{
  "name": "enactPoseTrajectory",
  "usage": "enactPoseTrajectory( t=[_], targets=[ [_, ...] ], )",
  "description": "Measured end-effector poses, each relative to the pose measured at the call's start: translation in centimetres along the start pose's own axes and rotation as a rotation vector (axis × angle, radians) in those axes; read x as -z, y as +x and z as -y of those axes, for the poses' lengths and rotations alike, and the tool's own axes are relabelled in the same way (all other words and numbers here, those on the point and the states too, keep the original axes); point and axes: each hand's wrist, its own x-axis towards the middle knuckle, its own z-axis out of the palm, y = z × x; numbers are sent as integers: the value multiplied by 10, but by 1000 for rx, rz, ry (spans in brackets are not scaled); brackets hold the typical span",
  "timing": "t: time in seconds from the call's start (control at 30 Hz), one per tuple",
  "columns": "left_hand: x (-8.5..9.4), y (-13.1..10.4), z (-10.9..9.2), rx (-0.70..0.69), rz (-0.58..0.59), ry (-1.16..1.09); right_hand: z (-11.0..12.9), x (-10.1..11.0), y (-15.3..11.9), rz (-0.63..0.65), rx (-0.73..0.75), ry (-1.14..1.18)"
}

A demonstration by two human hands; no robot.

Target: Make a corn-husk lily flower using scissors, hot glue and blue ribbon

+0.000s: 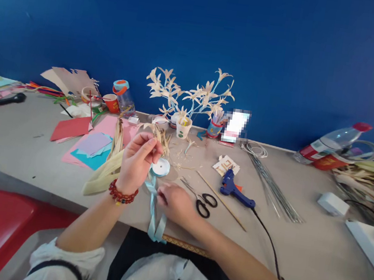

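My left hand [139, 159], a red bead bracelet at its wrist, is raised over the table with thumb and fingers pinched together. What the pinch holds is too small to make out; pale dried strips [162, 137] show just behind it. Lower and to the right, my right hand [177, 203] has its fingers curled in against a light blue ribbon [152, 213], which loops down over the table's front edge. Between the hands and slightly beyond lies a white ribbon spool [161, 167]. Black-handled scissors [203, 205] and a thin wooden stick [223, 202] rest right of my right hand.
A blue glue gun [235, 190] trails its cord toward the front edge. Metal wires [273, 188] lie beyond it. Pale husk flowers [196, 95] stand in a paper cup [183, 129] by the wall. Coloured paper [94, 146] is left; a plastic bottle [333, 143] leans at right.
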Motion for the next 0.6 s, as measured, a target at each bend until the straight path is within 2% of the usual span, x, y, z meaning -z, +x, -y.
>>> enactPoseTrajectory(
  t=[0.13, 0.23, 0.37, 0.47, 0.6],
  targets=[
    [5, -8, 5, 66, -9, 48, -25, 21, -9, -189, -114, 587],
    [1, -16, 24, 200, 10, 68, -41, 44, -15, -333, -143, 919],
    [-19, -22, 56, 348, 83, 90, -51, 72, -24, -461, -152, 942],
    [-37, -21, 72, 363, 106, 79, -56, 85, -31, -504, -159, 898],
    [-57, -18, 82, 342, 134, 68, -65, 90, -38, -487, -131, 906]
  ],
)
